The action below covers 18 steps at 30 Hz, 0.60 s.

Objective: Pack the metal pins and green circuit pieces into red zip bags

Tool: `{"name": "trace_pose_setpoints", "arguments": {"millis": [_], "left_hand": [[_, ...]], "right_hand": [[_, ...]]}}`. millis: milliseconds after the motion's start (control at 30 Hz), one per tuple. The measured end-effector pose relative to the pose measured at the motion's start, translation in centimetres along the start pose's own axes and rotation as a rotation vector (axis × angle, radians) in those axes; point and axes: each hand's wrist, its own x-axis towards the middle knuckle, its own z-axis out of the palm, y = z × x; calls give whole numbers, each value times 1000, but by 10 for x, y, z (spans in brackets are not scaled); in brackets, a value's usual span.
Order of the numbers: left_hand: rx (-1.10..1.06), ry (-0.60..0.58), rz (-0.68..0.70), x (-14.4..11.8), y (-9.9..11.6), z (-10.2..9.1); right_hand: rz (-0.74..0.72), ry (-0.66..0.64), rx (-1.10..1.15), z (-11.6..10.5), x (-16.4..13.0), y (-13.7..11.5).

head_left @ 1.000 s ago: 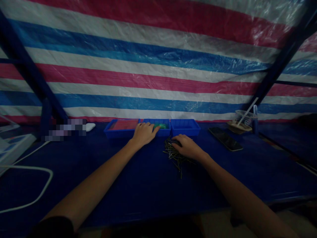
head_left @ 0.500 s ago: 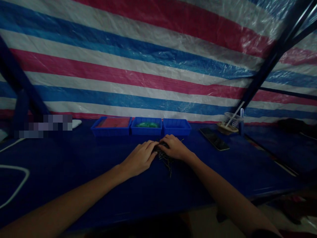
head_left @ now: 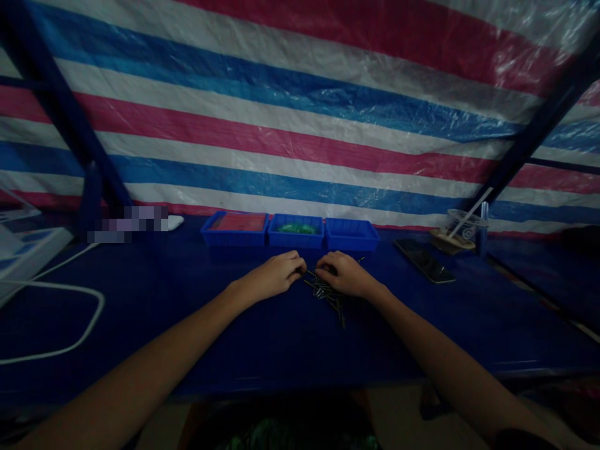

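Over screw pile (head_left: pixel 328 294), left hand (head_left: pixel 274 275), right hand (head_left: pixel 344 275) curled.

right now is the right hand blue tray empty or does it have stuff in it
Empty, as far as shows: the right blue tray shows only bare blue inside, while the middle tray holds green pieces.

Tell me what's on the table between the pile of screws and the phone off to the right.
Nothing: in the head view, the blue table is bare between the screws under the hands and the phone.
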Motion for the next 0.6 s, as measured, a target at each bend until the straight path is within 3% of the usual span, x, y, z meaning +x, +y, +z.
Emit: {"name": "trace_pose_setpoints", "arguments": {"millis": [367,600], "left_hand": [[128,-32,-157,-3,-10,-12],[148,13,-142,-1,-5,-15]], "right_hand": [[-11,6,9,4,1,2],[-3,-38,-37,-1,-1,-5]]}}
